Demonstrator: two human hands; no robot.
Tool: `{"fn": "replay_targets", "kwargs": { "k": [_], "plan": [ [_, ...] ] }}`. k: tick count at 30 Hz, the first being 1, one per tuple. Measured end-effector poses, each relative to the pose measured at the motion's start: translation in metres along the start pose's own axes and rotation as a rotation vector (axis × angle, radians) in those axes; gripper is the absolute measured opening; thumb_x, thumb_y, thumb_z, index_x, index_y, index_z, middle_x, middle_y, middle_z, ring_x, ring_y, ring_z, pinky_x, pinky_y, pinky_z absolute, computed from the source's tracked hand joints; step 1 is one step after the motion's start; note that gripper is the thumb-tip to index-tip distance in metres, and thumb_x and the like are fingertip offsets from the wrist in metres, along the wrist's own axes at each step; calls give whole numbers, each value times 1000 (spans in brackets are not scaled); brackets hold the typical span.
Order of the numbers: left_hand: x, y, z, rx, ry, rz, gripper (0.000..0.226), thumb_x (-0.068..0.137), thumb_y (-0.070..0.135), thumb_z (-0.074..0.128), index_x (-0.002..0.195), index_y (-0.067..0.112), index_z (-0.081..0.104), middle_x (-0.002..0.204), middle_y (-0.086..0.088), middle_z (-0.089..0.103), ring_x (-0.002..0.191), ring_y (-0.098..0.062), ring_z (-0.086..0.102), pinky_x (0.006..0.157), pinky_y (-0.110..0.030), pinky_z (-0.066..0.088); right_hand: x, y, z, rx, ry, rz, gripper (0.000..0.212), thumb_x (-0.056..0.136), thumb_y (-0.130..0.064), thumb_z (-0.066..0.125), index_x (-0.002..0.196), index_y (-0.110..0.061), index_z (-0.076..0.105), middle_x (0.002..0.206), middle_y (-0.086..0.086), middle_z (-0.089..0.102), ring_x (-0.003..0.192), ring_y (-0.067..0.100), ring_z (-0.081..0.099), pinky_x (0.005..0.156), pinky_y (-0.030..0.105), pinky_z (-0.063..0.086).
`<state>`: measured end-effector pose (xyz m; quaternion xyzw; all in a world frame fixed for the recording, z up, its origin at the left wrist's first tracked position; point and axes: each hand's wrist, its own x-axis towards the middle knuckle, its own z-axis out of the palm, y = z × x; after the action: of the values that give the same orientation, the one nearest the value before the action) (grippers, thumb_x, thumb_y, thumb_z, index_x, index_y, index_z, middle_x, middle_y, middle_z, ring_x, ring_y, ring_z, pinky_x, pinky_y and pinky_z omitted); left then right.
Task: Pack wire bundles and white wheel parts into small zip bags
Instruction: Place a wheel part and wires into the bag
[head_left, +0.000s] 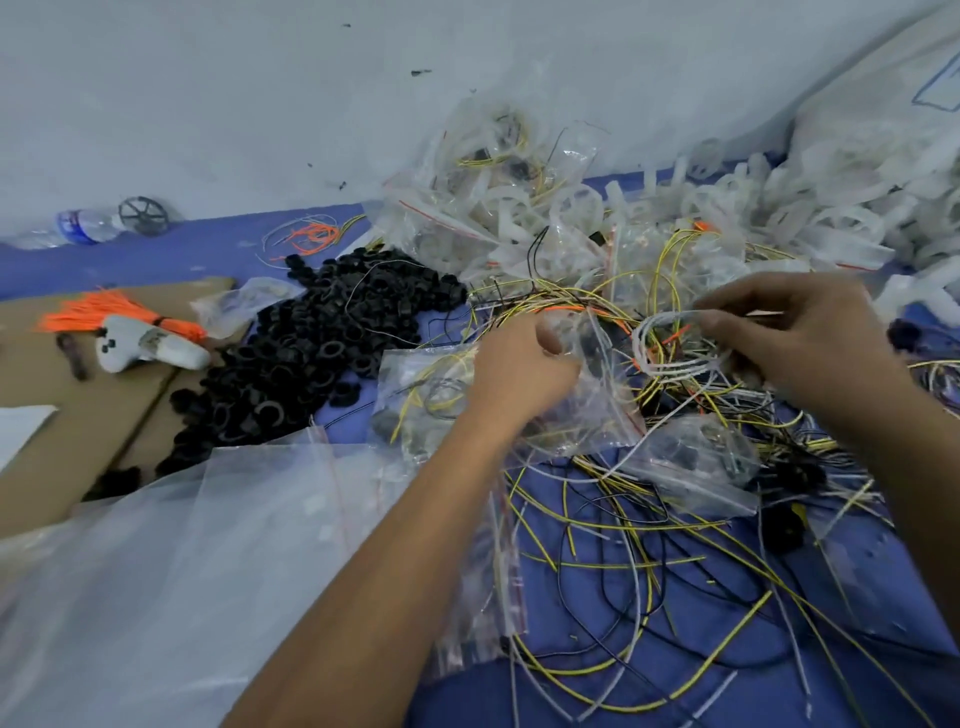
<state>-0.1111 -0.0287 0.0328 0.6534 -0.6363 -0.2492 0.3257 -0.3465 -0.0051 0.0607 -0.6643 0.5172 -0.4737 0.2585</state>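
While your right hand (795, 338) pinches the coiled wire bundle (675, 343), springy and light, your left hand (524, 364) grips the slippery zip bag (587, 400) just beside it. Hold the coil across its loops so it cannot spring open.

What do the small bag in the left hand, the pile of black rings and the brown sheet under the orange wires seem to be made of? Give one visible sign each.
Small zip bag: thin clear plastic film, glossy; it crinkles and shows its contents.
Black rings: probably moulded plastic or rubber, matte, uniform shapes.
Brown sheet: likely cardboard, dull, flat with a straight seam.
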Motion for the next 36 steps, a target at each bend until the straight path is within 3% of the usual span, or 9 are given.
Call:
{"fn": "replay_targets", "kwargs": {
  "k": [3, 7, 11, 16, 19, 24, 27, 30, 36],
  "plan": [
    [0, -2, 12, 6, -24, 33, 16, 86, 35, 75, 82, 20, 71, 80, 6, 68, 75, -13, 63, 65, -29, 50, 24, -21, 15, -218, -223, -21, 3, 87, -23, 79, 87, -26, 79, 66, -4, 73, 50, 12, 64, 49, 22, 52],
    [4, -2, 9, -93, -103, -10, 17, 85, 16, 71, 68, 14, 73, 69, -7, 73, 57, -20, 65, 53, -29, 52, 51, -47, 25, -381, -348, -103, 7, 81, -21, 83, 81, -26, 79, 66, -12, 73, 55, 2, 66, 59, 21, 51],
    [11, -11, -27, -345, -285, -111, 31, 89, 6, 64, 60, 17, 67, 57, -4, 66, 41, -11, 50, 37, -18, 33, 65, -64, 34, -325, -386, -114, 7, 78, -24, 86, 79, -26, 79, 66, -2, 74, 58, 23, 69, 61, 39, 59],
    [14, -20, -61, -362, -361, -131, 28, 93, 17, 68, 65, 13, 64, 52, 1, 55, 42, -11, 42, 37, -18, 25, 70, -75, 61, -473, -544, -157, 10, 81, -21, 82, 77, -29, 77, 69, 1, 74, 56, 15, 68, 62, 29, 54],
    [13, -25, -69, -318, -395, -131, 30, 94, 17, 68, 65, 12, 62, 52, 1, 53, 42, -10, 41, 36, -18, 24, 76, -74, 67, -606, -471, -177, 19, 78, -17, 83, 70, -32, 75, 70, -6, 73, 65, 10, 68, 62, 23, 50],
    [16, -26, -73, -421, -328, -152, 32, 94, 21, 70, 63, 14, 64, 56, 1, 53, 43, -9, 42, 36, -18, 26, 76, -67, 70, -555, -413, -162, 15, 77, -18, 84, 72, -29, 75, 69, -4, 74, 60, 8, 69, 53, 15, 45],
    [17, -19, -63, -534, -269, -158, 32, 94, 20, 69, 62, 15, 63, 55, 0, 53, 42, -10, 41, 36, -18, 26, 74, -71, 68, -443, -537, -84, 11, 81, -15, 83, 79, -23, 76, 68, 5, 74, 55, 18, 72, 55, 30, 58],
    [16, -11, -54, -588, -249, -124, 34, 94, 18, 67, 60, 15, 65, 56, -1, 55, 43, -11, 43, 36, -18, 27, 69, -74, 70, -412, -708, -12, 15, 84, -2, 75, 87, -16, 77, 72, 4, 77, 61, 18, 75, 61, 26, 62],
    [15, -4, -54, -711, -171, -62, 30, 96, 14, 65, 67, 10, 63, 53, -1, 52, 43, -11, 41, 36, -17, 26, 69, -67, 102, -592, -580, -86, 23, 77, 6, 56, 65, -12, 65, 60, 11, 61, 61, 27, 55, 58, 39, 51]
  ]
}}
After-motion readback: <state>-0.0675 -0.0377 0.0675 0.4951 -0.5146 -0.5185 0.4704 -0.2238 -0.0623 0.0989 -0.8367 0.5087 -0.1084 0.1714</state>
